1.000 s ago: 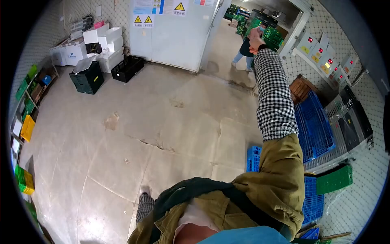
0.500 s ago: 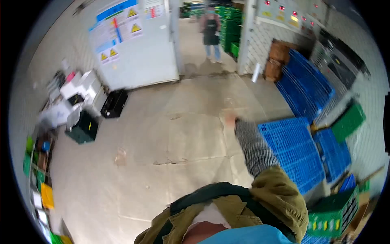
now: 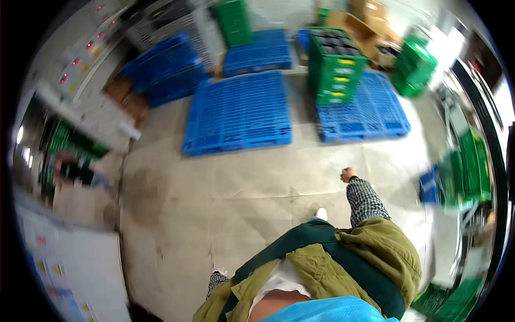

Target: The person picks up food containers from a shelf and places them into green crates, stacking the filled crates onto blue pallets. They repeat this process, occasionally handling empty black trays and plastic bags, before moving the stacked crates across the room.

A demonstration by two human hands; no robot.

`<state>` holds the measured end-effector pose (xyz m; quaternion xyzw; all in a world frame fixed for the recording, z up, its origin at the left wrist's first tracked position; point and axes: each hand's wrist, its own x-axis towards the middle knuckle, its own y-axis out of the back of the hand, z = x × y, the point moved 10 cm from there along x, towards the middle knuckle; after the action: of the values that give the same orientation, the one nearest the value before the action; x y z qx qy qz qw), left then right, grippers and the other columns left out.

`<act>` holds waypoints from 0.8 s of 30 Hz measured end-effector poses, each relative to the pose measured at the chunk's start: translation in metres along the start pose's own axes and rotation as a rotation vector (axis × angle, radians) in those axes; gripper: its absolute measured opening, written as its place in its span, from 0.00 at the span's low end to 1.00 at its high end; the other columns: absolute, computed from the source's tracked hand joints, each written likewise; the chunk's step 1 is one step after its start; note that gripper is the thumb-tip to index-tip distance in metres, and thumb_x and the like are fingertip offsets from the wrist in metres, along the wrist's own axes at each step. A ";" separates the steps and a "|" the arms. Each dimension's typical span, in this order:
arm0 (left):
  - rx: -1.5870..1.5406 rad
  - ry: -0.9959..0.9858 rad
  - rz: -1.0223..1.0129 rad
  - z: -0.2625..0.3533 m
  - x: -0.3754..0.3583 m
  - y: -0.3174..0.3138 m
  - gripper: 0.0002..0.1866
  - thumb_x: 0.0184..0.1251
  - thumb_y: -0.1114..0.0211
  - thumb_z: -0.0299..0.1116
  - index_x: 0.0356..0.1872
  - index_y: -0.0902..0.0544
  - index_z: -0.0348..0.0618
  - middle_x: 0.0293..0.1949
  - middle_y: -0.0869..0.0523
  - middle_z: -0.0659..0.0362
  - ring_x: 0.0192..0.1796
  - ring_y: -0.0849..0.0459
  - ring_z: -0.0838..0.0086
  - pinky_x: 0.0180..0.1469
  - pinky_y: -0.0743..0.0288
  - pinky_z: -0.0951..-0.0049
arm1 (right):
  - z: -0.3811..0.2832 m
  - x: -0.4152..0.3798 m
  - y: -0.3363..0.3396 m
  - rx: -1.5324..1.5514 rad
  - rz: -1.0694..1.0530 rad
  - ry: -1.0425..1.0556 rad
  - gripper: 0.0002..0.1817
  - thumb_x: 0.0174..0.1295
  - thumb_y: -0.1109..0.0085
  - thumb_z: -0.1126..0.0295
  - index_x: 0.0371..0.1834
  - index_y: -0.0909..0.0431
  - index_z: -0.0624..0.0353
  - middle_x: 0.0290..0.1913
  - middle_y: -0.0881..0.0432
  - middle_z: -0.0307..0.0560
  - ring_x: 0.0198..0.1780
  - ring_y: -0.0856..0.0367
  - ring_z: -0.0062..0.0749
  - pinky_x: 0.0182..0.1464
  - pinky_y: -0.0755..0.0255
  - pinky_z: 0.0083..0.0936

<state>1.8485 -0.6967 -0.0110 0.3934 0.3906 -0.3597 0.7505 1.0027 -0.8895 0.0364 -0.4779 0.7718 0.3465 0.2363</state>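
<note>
My right hand (image 3: 348, 174) hangs in front of me over the bare floor, at the end of a checked sleeve (image 3: 366, 203). Its fingers are curled in, and no object shows in them. The closest thing ahead of it is a blue plastic pallet (image 3: 365, 130) bearing a stack of green crates (image 3: 335, 80). At my left side, the cuff of the other checked sleeve (image 3: 215, 282) pokes out beside my jacket. Only a small pale blur at its end could be my left hand (image 3: 220, 272); its fingers cannot be made out.
Another blue pallet (image 3: 238, 112) lies to the left of the loaded one. Further blue pallets (image 3: 163, 70) lean by the wall. Cardboard boxes (image 3: 370, 21) and a green container (image 3: 416, 64) stand behind. Green crates (image 3: 466, 166) line the right. A person (image 3: 78, 172) is beyond the doorway.
My view has swung right, so the door and doorway now lie at the left and the pallets ahead. My right arm has lowered from its outstretched position.
</note>
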 end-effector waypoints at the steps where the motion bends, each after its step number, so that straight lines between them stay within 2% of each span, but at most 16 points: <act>1: 0.122 -0.010 -0.066 0.016 -0.007 -0.053 0.25 0.71 0.57 0.43 0.63 0.35 0.42 0.60 0.26 0.55 0.58 0.26 0.62 0.55 0.32 0.59 | 0.024 0.015 0.032 0.292 -0.014 -0.014 0.13 0.67 0.54 0.67 0.43 0.24 0.66 0.32 0.20 0.55 0.31 0.21 0.34 0.32 0.26 0.33; 3: 0.322 -0.065 -0.211 0.041 -0.023 -0.181 0.25 0.71 0.57 0.44 0.64 0.36 0.42 0.61 0.27 0.55 0.60 0.27 0.61 0.57 0.32 0.58 | 0.048 0.002 0.097 0.136 0.128 0.035 0.11 0.65 0.50 0.68 0.40 0.24 0.66 0.29 0.21 0.53 0.25 0.23 0.33 0.26 0.29 0.28; 5: 0.456 -0.126 -0.317 0.051 -0.039 -0.314 0.23 0.71 0.57 0.44 0.61 0.33 0.42 0.59 0.25 0.56 0.58 0.25 0.62 0.55 0.31 0.57 | 0.048 -0.016 0.158 0.447 0.118 0.166 0.10 0.64 0.47 0.68 0.35 0.24 0.65 0.26 0.21 0.49 0.24 0.24 0.29 0.24 0.31 0.25; 7: 0.545 -0.176 -0.446 0.051 -0.075 -0.469 0.21 0.72 0.56 0.43 0.58 0.31 0.42 0.57 0.23 0.56 0.57 0.24 0.63 0.53 0.30 0.57 | 0.011 -0.014 0.276 0.268 0.320 0.417 0.11 0.64 0.46 0.65 0.33 0.23 0.64 0.22 0.22 0.44 0.22 0.25 0.24 0.23 0.31 0.23; 9: 0.580 -0.229 -0.638 0.029 -0.133 -0.620 0.18 0.70 0.51 0.42 0.54 0.28 0.44 0.51 0.20 0.57 0.51 0.22 0.65 0.46 0.28 0.60 | -0.050 -0.081 0.402 0.215 0.567 0.630 0.16 0.65 0.46 0.61 0.27 0.24 0.62 0.19 0.25 0.38 0.21 0.29 0.19 0.24 0.34 0.21; 10: 0.588 -0.248 -0.739 0.014 -0.173 -0.693 0.17 0.68 0.47 0.42 0.52 0.26 0.46 0.45 0.18 0.58 0.46 0.19 0.67 0.41 0.27 0.62 | -0.094 -0.137 0.459 0.272 0.668 0.721 0.16 0.66 0.47 0.60 0.27 0.24 0.62 0.20 0.26 0.37 0.22 0.32 0.17 0.25 0.36 0.19; 11: 0.584 -0.264 -0.842 -0.006 -0.218 -0.765 0.16 0.66 0.42 0.42 0.50 0.25 0.47 0.40 0.15 0.59 0.41 0.17 0.69 0.35 0.26 0.65 | -0.125 -0.175 0.515 0.214 0.795 0.856 0.14 0.68 0.48 0.62 0.32 0.23 0.63 0.22 0.27 0.35 0.24 0.33 0.16 0.26 0.37 0.18; 12: 0.653 -0.454 -0.839 -0.018 -0.309 -0.809 0.14 0.68 0.44 0.39 0.49 0.24 0.44 0.40 0.17 0.58 0.38 0.18 0.72 0.44 0.25 0.67 | -0.172 -0.254 0.547 0.329 0.852 1.043 0.11 0.68 0.49 0.65 0.38 0.22 0.62 0.25 0.26 0.34 0.25 0.33 0.14 0.27 0.39 0.14; 13: 0.681 -0.457 -0.918 -0.040 -0.370 -0.856 0.17 0.66 0.41 0.38 0.54 0.26 0.44 0.43 0.17 0.57 0.37 0.17 0.75 0.45 0.25 0.69 | -0.206 -0.325 0.571 0.359 0.873 1.276 0.09 0.68 0.50 0.69 0.42 0.22 0.62 0.26 0.27 0.34 0.26 0.33 0.14 0.27 0.39 0.13; 15: 0.859 -0.564 -1.105 -0.086 -0.464 -0.939 0.19 0.65 0.40 0.40 0.54 0.25 0.43 0.43 0.17 0.57 0.37 0.17 0.76 0.44 0.26 0.70 | -0.240 -0.423 0.599 0.320 0.744 1.678 0.08 0.66 0.48 0.70 0.43 0.22 0.60 0.30 0.26 0.36 0.29 0.30 0.18 0.31 0.34 0.14; 17: 1.094 -0.641 -1.253 -0.127 -0.511 -0.999 0.20 0.65 0.38 0.42 0.53 0.24 0.43 0.42 0.16 0.58 0.37 0.18 0.77 0.43 0.27 0.73 | -0.263 -0.483 0.602 0.119 0.282 1.941 0.06 0.63 0.45 0.70 0.41 0.21 0.56 0.38 0.25 0.39 0.34 0.25 0.24 0.34 0.28 0.18; 18: 1.211 -0.697 -1.215 -0.137 -0.520 -1.022 0.21 0.64 0.37 0.43 0.54 0.24 0.43 0.40 0.16 0.59 0.36 0.18 0.77 0.40 0.27 0.75 | -0.268 -0.485 0.608 0.058 0.043 1.903 0.05 0.62 0.43 0.71 0.40 0.21 0.54 0.41 0.24 0.41 0.36 0.22 0.28 0.36 0.25 0.20; 20: 1.156 -0.518 -1.239 -0.147 -0.467 -1.070 0.21 0.64 0.38 0.43 0.53 0.24 0.44 0.39 0.16 0.59 0.36 0.18 0.74 0.37 0.26 0.71 | -0.276 -0.471 0.638 -0.031 -0.326 1.802 0.04 0.57 0.39 0.75 0.35 0.19 0.54 0.39 0.23 0.42 0.35 0.20 0.29 0.35 0.23 0.23; 21: 1.129 -0.431 -1.243 -0.152 -0.440 -1.094 0.20 0.65 0.38 0.44 0.53 0.24 0.44 0.38 0.16 0.58 0.36 0.18 0.72 0.36 0.26 0.69 | -0.282 -0.460 0.663 -0.053 -0.285 1.772 0.04 0.56 0.38 0.76 0.33 0.19 0.54 0.38 0.23 0.43 0.35 0.20 0.29 0.34 0.23 0.23; 23: 1.304 -0.292 -0.868 -0.133 -0.338 -1.110 0.19 0.66 0.42 0.40 0.55 0.26 0.46 0.44 0.17 0.55 0.42 0.17 0.64 0.40 0.25 0.62 | -0.290 -0.429 0.704 -0.006 -0.199 1.704 0.05 0.54 0.37 0.78 0.31 0.19 0.55 0.37 0.22 0.44 0.34 0.20 0.30 0.33 0.23 0.24; 24: 1.242 -0.258 -0.894 -0.125 -0.298 -1.121 0.19 0.65 0.42 0.41 0.54 0.25 0.45 0.46 0.17 0.52 0.46 0.19 0.60 0.46 0.27 0.60 | -0.294 -0.411 0.721 0.030 -0.159 1.671 0.05 0.53 0.36 0.79 0.30 0.19 0.55 0.36 0.22 0.45 0.34 0.20 0.30 0.33 0.23 0.24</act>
<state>0.7307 -1.0028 -0.1469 0.5019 0.1484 -0.8244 0.2154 0.5201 -0.6589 0.7359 -0.6272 0.6614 -0.1496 -0.3831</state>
